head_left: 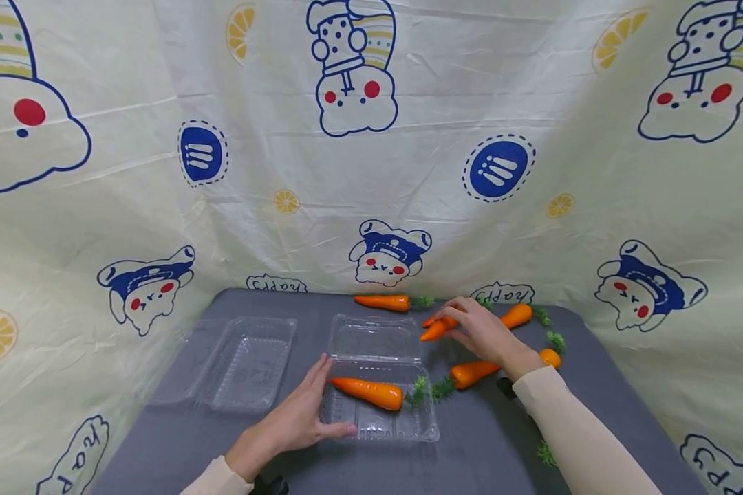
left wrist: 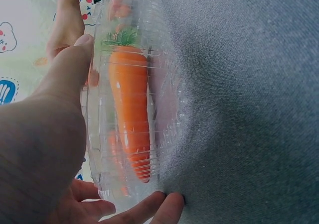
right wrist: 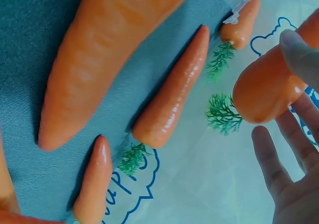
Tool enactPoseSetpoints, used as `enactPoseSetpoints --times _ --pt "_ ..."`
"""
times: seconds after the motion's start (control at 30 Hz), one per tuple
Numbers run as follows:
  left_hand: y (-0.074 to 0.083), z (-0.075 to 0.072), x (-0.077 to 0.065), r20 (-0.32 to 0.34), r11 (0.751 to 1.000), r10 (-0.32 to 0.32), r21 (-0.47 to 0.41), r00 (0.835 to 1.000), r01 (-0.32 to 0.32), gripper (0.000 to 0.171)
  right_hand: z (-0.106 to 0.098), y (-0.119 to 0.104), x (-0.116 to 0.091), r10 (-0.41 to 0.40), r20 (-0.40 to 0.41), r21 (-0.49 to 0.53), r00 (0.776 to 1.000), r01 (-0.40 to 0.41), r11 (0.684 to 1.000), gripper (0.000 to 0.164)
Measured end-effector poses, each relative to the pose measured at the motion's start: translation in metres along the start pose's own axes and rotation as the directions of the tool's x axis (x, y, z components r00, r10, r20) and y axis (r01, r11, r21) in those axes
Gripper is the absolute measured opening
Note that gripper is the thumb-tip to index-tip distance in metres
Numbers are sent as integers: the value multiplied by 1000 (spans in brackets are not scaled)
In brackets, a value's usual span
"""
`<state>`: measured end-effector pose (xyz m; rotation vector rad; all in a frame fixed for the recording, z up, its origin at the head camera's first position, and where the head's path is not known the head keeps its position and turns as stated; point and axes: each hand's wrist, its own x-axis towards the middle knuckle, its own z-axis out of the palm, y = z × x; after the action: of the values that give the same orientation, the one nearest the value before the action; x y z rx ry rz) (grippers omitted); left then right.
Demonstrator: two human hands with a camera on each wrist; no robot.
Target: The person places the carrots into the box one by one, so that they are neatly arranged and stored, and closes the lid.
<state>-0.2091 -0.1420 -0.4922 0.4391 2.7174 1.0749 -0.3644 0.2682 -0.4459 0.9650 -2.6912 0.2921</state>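
Note:
An orange carrot with green leaves (head_left: 371,394) lies slantwise in the base of an open clear plastic box (head_left: 430,430). My left hand (head_left: 294,416) holds this box at its left side, thumb along the near edge, fingers along the left wall. In the left wrist view two fingertips (left wrist: 172,206) meet the cloth beside the box. Above the table, right of the raised lid (head_left: 374,338), my right hand (head_left: 473,330) pinches another carrot (right wrist: 264,87) between thumb and fingers. Its tip points left toward the lid in the head view.
A second clear box (head_left: 254,364) stands open at the left. One carrot (head_left: 380,302) lies behind the lid. More carrots lie at the right, among them one near the box (head_left: 473,373) and one farther back (head_left: 517,316). A patterned curtain (head_left: 371,185) hangs behind the grey table.

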Motion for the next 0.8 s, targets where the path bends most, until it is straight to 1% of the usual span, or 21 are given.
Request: enactPoseSetpoints --times 0.17,0.4,0.6,0.8 --pt "-1 -1 0 10 1000 -8 -3 1000 8 136 -2 -6 1 -39 -63 -12 997 38 999 48" --pt "-1 -2 1 9 1000 -9 4 1000 9 137 -9 -21 1 -85 -136 -26 987 82 996 49" --pt "-1 -1 0 7 1000 3 -1 1000 -3 136 -14 -35 1 -94 -137 -40 986 89 995 48" --pt "0 -1 0 7 1000 -3 1 1000 3 136 -21 -50 0 -83 -144 -8 986 82 997 43"
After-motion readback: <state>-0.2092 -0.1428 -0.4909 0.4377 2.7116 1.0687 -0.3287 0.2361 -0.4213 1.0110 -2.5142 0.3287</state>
